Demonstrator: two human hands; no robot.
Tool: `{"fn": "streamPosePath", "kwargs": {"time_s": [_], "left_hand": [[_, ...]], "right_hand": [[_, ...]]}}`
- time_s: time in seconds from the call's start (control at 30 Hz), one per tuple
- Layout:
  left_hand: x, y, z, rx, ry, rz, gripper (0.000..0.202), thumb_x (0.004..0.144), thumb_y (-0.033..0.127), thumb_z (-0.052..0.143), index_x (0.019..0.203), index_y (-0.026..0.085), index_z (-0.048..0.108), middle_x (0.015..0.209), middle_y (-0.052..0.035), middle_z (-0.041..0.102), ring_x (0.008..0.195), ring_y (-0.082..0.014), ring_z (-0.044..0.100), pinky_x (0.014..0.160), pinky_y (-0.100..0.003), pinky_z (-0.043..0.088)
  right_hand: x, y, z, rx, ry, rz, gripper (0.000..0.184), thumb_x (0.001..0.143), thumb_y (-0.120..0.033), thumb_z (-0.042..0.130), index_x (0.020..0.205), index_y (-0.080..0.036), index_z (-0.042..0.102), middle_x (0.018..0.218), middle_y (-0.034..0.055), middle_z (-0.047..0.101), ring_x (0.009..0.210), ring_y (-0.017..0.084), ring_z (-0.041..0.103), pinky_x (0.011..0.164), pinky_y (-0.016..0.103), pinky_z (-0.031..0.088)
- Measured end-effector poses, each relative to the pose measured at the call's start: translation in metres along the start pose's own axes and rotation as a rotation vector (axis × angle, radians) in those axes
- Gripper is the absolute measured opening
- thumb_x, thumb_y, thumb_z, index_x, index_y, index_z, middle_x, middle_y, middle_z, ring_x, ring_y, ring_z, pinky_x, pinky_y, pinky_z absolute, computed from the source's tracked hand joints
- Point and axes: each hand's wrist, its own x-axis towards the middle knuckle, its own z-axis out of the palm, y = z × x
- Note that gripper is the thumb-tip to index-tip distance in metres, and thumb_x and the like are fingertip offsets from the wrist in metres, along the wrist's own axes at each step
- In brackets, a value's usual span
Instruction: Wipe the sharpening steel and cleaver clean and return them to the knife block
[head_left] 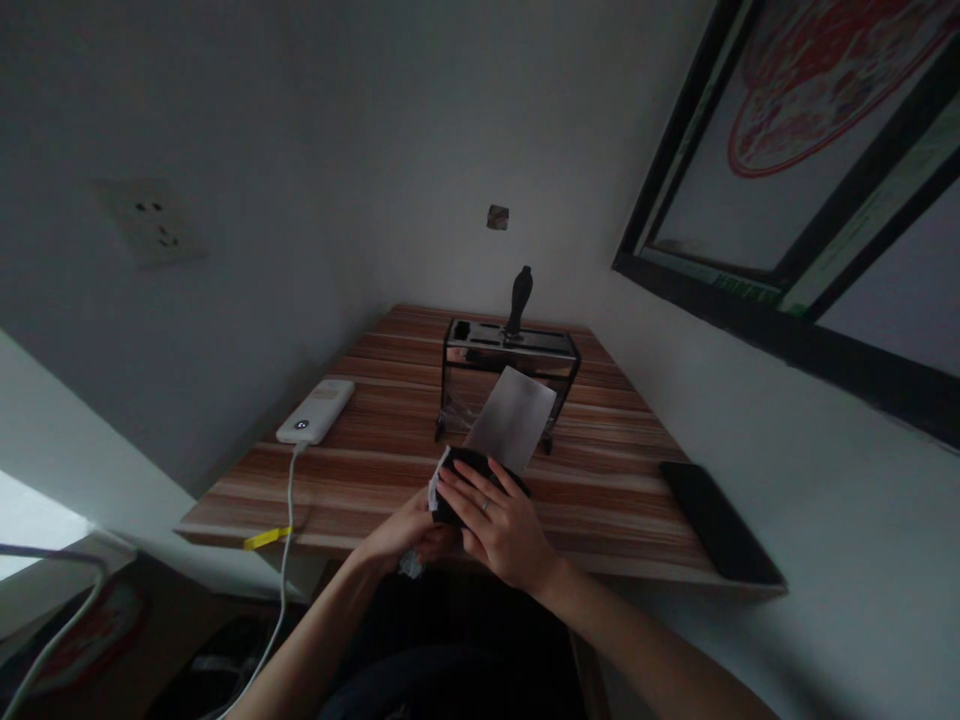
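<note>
Both my hands meet at the near edge of a striped wooden table (600, 470). My right hand (502, 525) lies over a black object (480, 465), fingers curled on its top. My left hand (405, 535) grips the same black object from below and the left, with a bit of white paper (435, 490) at its fingertips. A grey-white sheet (514, 415) sticks up out of the black object toward a metal knife rack (510, 350).
The knife rack holds one black handle (519, 295). A white power bank (316, 410) lies at the left with a white cable (289, 520) hanging off the edge. A black phone (716, 520) lies at the right. A wall socket (154, 225) and a framed window (810, 220) flank the table.
</note>
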Motion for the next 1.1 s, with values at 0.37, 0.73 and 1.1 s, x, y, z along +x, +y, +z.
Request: {"fn": "streamPosePath", "kwargs": {"time_s": [0.37,0.73,1.1], "left_hand": [[0.0,0.005,0.002,0.0,-0.073,-0.004,0.038,0.068,0.037,0.066,0.056,0.019,0.035,0.037,0.0105,0.031,0.029,-0.0018,0.026,0.029,-0.014,0.021],[-0.001,0.008,0.001,-0.05,-0.12,-0.043,0.039,0.069,0.041,0.069,0.073,0.02,0.037,0.04,0.0135,0.031,0.03,-0.001,0.022,0.028,-0.012,0.019],[-0.002,0.01,0.002,-0.033,-0.13,-0.058,0.038,0.069,0.04,0.069,0.066,0.019,0.037,0.04,0.0124,0.031,0.029,-0.0011,0.023,0.028,-0.013,0.018]], "right_hand": [[0.0,0.011,-0.001,-0.058,0.056,0.016,0.053,0.088,-0.018,0.038,0.14,-0.019,0.031,0.145,0.0012,0.034,0.137,0.017,0.022,0.113,0.045,0.017],[0.011,0.035,-0.015,-0.058,0.143,0.116,0.055,0.089,-0.017,0.035,0.142,-0.019,0.025,0.144,0.0028,0.037,0.137,0.017,0.023,0.113,0.045,0.016],[0.023,0.066,-0.031,-0.079,0.247,0.215,0.051,0.089,-0.016,0.035,0.14,-0.021,0.031,0.145,0.0032,0.036,0.137,0.018,0.024,0.112,0.047,0.019]]}}
